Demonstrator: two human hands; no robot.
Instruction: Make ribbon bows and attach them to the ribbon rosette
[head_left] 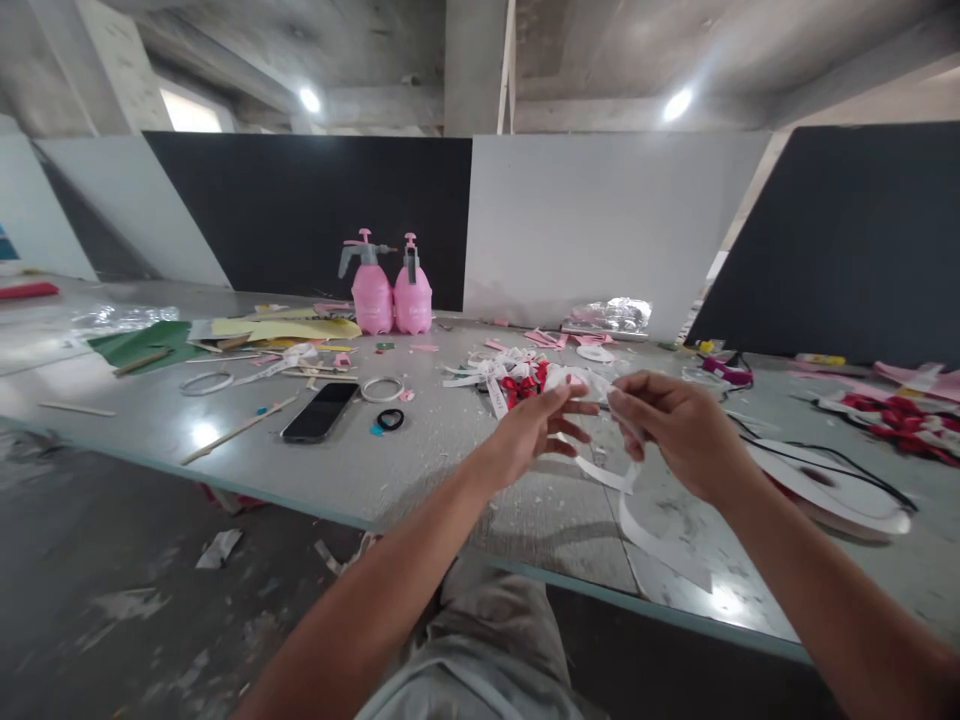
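Concrete ceiling beams (600,110) and upright black and white panels (585,220) form the background to a grey table (442,460). For location, all positions are referenced to the phone (321,412), which lies flat on the table.

White ribbon (660,545) is located to the right of the phone, at and below the person's hands. From the right hand (679,425) it descends in a loose curve. Its long axis then slants across the tabletop, away from the phone; the free end points to the right and toward the near table edge. The ribbon's upper part sits between thumb and fingers of the right hand, which grips it in a pinch. Its trailing length lies below that hand and to the right of the left hand (540,430). The left hand is between the phone and the right hand, fingers parted and loosely curved; whether it touches the ribbon cannot be determined.

Red and white bows (517,385) are piled to the right of the phone, just behind the left hand. A white spool (829,490) rests well to the right of the phone. Two pink spray bottles (392,298) stand upright behind the phone, slightly to its right. A black ring (390,419) lies near the phone's right side.
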